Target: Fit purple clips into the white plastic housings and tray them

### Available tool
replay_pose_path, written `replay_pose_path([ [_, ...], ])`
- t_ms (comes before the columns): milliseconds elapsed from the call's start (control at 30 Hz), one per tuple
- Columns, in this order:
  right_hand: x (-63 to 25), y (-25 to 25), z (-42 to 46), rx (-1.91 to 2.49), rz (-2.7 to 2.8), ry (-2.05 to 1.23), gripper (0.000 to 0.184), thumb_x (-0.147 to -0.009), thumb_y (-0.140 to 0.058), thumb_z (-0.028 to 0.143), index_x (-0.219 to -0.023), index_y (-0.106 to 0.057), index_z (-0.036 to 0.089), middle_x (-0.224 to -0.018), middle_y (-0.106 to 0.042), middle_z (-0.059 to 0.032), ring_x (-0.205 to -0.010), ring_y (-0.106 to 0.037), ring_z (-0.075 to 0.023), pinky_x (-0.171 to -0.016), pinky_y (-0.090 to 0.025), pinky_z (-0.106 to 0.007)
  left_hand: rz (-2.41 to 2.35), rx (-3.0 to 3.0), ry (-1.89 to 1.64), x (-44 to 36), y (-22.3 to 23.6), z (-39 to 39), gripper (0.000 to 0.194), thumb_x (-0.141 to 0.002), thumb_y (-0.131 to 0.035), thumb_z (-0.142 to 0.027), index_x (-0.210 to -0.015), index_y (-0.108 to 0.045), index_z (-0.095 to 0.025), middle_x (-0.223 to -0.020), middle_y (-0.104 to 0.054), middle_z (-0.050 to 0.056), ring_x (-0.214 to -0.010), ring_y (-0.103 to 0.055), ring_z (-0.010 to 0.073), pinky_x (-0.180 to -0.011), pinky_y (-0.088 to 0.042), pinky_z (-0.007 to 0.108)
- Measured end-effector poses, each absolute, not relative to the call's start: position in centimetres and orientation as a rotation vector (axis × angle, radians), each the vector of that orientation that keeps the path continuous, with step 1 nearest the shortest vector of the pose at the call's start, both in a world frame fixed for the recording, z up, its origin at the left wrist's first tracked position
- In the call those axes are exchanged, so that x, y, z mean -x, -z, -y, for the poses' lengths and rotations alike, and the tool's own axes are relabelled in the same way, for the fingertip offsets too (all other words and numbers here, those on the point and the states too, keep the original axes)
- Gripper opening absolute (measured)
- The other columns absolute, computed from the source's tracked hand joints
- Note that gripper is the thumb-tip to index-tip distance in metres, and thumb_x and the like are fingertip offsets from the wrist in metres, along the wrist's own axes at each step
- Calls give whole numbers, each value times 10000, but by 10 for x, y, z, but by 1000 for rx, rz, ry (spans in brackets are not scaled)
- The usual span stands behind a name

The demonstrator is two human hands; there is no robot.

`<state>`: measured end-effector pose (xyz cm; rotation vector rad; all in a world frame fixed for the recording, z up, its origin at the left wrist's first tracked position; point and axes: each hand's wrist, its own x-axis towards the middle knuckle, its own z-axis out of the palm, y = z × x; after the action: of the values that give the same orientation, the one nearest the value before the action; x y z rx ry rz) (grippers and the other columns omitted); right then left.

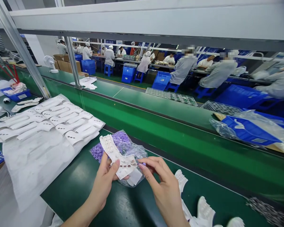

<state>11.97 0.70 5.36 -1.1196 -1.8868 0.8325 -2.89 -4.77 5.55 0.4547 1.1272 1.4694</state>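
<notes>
My left hand (106,176) is closed round a curved white plastic shell (117,154), its ribbed inner side facing up and a row of small holes along its wide end. Beside that end, my right hand (162,181) pinches a small purple piece (142,164) between thumb and fingers. The piece is mostly hidden by the fingertips. Behind the shell lies a clear plastic bag (136,150) with many small purple pieces (121,137) in and around it. More white shells (204,209) lie to the right of my right hand.
Rows of white shells (68,116) lie on white sheeting (38,157) at left. Small grey parts (267,209) are heaped at right. Beyond the green bench (85,179) runs a green conveyor (180,137); a blue tray (251,129) stands across it. Several people work farther back.
</notes>
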Motion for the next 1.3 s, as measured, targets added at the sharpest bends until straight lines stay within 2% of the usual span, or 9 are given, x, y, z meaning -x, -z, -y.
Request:
replay_pose_path([
  [133, -109, -51, -1, 1146, 1664, -1269, 260, -862, -536, 460, -907, -613, 215, -787, -575, -28, -602, -492, -138, -523, -405, -247, -1123, -425, -1465, 27, -58, 48, 725, -816, -607, -388, -1410, -199, -308, -1170, -579, 79, -934, -617, 228, -705, -558, 322],
  [267, -96, -44, 3, 1169, 1691, -1097, 198, -820, -599, 414, -828, -666, 227, -779, -484, -13, -613, -417, -134, -545, -371, -256, -1083, -439, -1484, 26, -57, 48, 738, -822, -603, -382, -1417, -174, -301, -1154, -586, 85, -935, -616, 228, -716, -559, 327],
  [400, -90, -33, 5, 1189, 1606, -1161, 222, -819, -594, 442, -870, -669, 240, -789, -400, -14, -667, -427, -157, -550, -422, -262, -1047, -431, -1494, 25, -56, 47, 774, -835, -591, -369, -1433, -103, -329, -1174, -578, 84, -1010, -592, 238, -766, -547, 334],
  [567, -88, -26, 6, 1256, 1660, -900, 188, -842, -569, 424, -876, -646, 256, -825, -429, -13, -759, -447, -178, -718, -409, -311, -1014, -414, -1524, 24, -54, 48, 762, -851, -575, -359, -1427, -77, -385, -1225, -553, 54, -1043, -575, 212, -830, -520, 322],
  [867, -89, -19, 2, 1256, 1702, -791, 175, -839, -569, 417, -895, -592, 252, -888, -451, -23, -801, -467, -192, -742, -425, -338, -981, -468, -1562, 23, -52, 45, 856, -792, -656, -292, -1430, -87, -337, -1180, -585, 72, -1061, -573, 224, -863, -498, 330],
  [967, -88, -18, 2, 1292, 1644, -799, 272, -796, -610, 416, -1006, -535, 259, -934, -461, -35, -818, -463, -206, -721, -440, -357, -1006, -476, -1597, 23, -52, 44, 863, -768, -678, -267, -1426, -120, -307, -1167, -591, 78, -1069, -573, 231, -876, -493, 326],
  [1100, -90, -23, -1, 1221, 1549, -1135, 442, -777, -621, 420, -1164, -473, 268, -1084, -488, -73, -916, -492, -237, -670, -502, -351, -1013, -492, -1573, 23, -50, 44, 843, -766, -677, -255, -1415, -140, -289, -1145, -596, 84, -1033, -592, 229, -824, -519, 305],
  [1200, -91, -25, -5, 1061, 1425, -1567, 366, -794, -610, 435, -1089, -486, 256, -1069, -545, -59, -803, -550, -198, -591, -522, -306, -994, -542, -1546, 23, -44, 45, 770, -787, -655, -258, -1397, -186, -253, -1116, -601, 93, -979, -608, 215, -785, -535, 294],
  [1300, -90, -21, -6, 985, 1333, -1688, 338, -777, -651, 422, -1011, -492, 238, -1058, -577, -53, -725, -552, -162, -576, -521, -283, -1001, -610, -1517, 24, -37, 45, 691, -816, -620, -277, -1379, -221, -232, -1133, -587, 100, -921, -606, 194, -713, -550, 282],
])
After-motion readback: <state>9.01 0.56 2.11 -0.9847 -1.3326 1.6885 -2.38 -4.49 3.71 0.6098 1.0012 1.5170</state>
